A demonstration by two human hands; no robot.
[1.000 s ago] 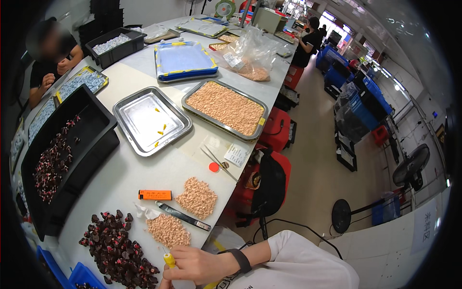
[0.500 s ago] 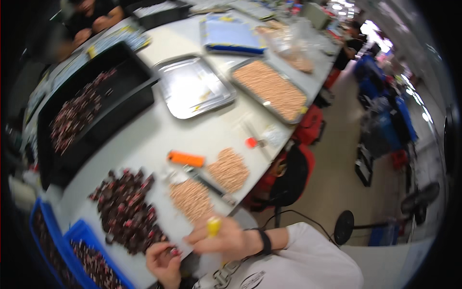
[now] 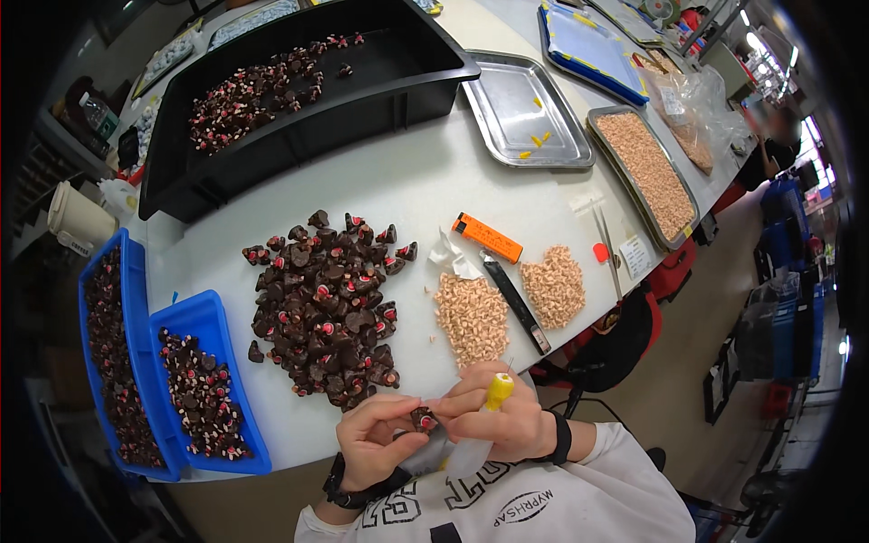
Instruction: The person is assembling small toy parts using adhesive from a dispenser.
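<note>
My left hand point(image 3: 378, 438) pinches a small dark brown piece with a red spot point(image 3: 423, 419) between thumb and fingers. Beside it, my right hand point(image 3: 493, 418) is closed around a translucent squeeze bottle with a yellow top point(image 3: 500, 387). The right fingertips reach to the brown piece; whether they hold something tiny there is too small to tell. Just beyond the hands lies a heap of similar dark brown pieces point(image 3: 321, 312). Two piles of small beige bits, a nearer pile point(image 3: 471, 319) and a farther-right pile point(image 3: 553, 287), lie on the white table point(image 3: 434, 195).
Between the beige piles lie a black cutter-like tool point(image 3: 516, 303) and an orange box point(image 3: 487, 237). Tweezers point(image 3: 608, 249) rest near the table's right edge. Blue bins point(image 3: 262, 460) stand left; a black bin point(image 3: 335, 122), steel tray point(image 3: 529, 113) and beige-filled tray point(image 3: 644, 172) stand farther back.
The view has swung, so the table and its contents appear shifted and turned. My hands stay close together, still holding the brown piece and the squeeze bottle.
</note>
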